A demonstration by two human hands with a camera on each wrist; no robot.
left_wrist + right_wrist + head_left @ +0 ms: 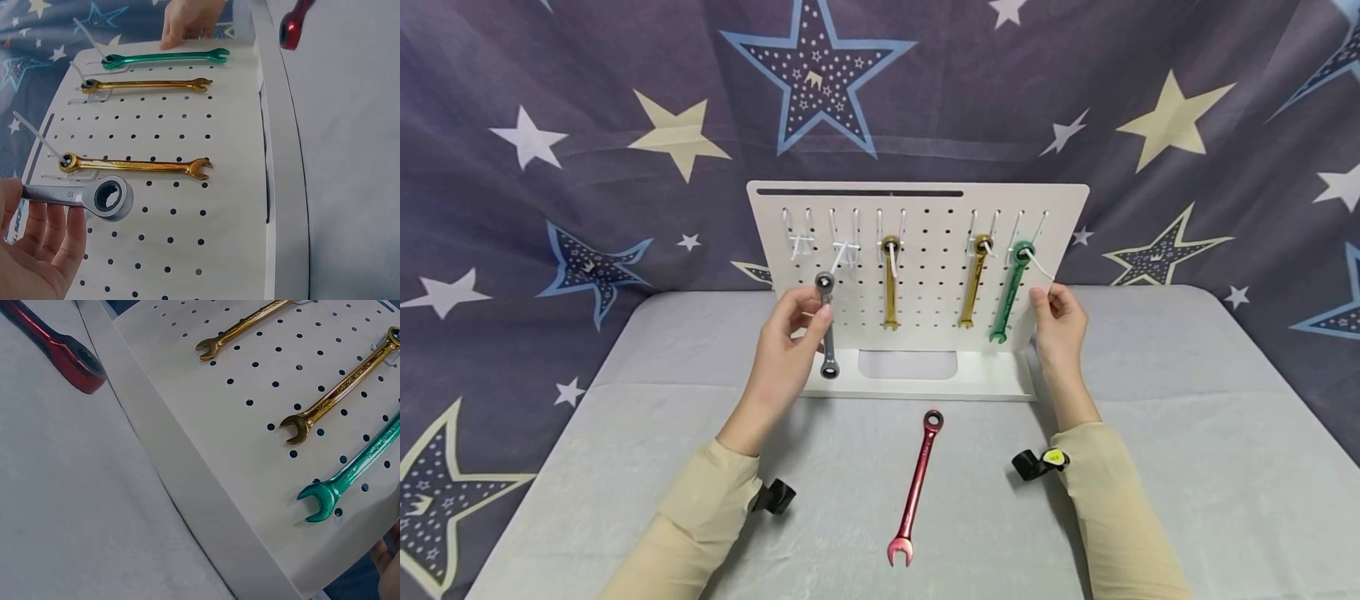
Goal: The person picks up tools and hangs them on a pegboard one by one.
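My left hand (pixel 790 333) pinches a silver ratchet wrench (pixel 828 337) with a ring at each end, held upright before the white pegboard (pixel 925 292). Its upper ring is close to the tip of a white hook (pixel 846 250), second from the left. The left wrist view shows its lower ring (pixel 107 199) beyond my fingers. My right hand (pixel 1062 325) grips the pegboard's right edge, beside a hanging green wrench (pixel 1011 292); in the right wrist view only part of this hand (pixel 390 562) shows.
Two gold wrenches (pixel 891 292) (pixel 975 283) hang on hooks. A bare hook (pixel 801 242) is at the far left. On the grey-covered table (pixel 1210 467), a red wrench (pixel 917 483) lies before the board's base (pixel 925 390). A starry curtain (pixel 955 100) hangs behind.
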